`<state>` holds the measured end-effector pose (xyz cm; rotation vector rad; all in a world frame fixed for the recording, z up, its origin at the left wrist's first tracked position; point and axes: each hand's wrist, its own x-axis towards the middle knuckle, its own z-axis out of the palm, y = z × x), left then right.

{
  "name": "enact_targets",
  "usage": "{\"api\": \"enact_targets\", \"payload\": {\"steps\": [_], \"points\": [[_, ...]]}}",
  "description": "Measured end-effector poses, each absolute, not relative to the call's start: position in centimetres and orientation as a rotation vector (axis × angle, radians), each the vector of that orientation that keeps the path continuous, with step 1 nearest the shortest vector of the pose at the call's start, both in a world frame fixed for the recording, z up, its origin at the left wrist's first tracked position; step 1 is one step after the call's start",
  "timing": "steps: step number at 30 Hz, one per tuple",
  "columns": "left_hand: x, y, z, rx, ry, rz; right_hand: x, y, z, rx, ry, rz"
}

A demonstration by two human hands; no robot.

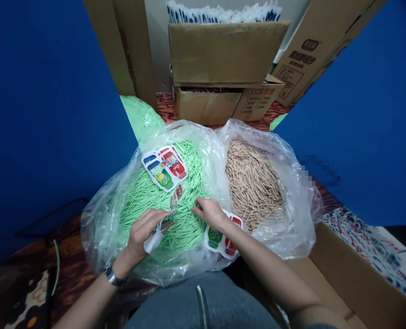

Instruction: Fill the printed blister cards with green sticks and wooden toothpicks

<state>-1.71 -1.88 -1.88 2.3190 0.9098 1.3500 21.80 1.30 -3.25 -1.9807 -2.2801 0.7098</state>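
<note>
My left hand (144,230) is closed around a small white printed packet (154,241), its fingertips at a brown-and-white printed strip (176,196). It hovers over a pile of thin green sticks (185,233) inside a clear plastic bag (103,219). Just to the right, my right hand (209,212) has its fingers drawn together above the same sticks; what they hold, if anything, is too small to make out. Bottle-shaped printed cards (165,167) lie on the green pile. Another such card (225,235) is partly covered by my right forearm.
A second clear bag (298,228) holds brown sticks (252,183) at the right. Behind stand stacked cardboard boxes (223,55), the upper one filled with printed packets (223,13). An open carton (367,269) is at lower right. Blue panels (52,91) flank both sides.
</note>
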Motion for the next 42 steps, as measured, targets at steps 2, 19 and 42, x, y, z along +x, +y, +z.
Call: {"api": "enact_targets", "payload": {"steps": [2,19,42], "points": [[-1.8,-1.9,-1.9,2.331,0.902,1.381,21.2,2.1,-3.8,-2.016,-2.281,0.695],[-1.7,-2.2,-3.1,2.292,0.855,1.308,20.1,2.3,-3.2,-1.714,-2.127,0.736],[-3.3,-1.3,-1.4,2.234,1.137,1.404,16.0,3.4,-3.9,-1.428,-2.503,0.604]]}}
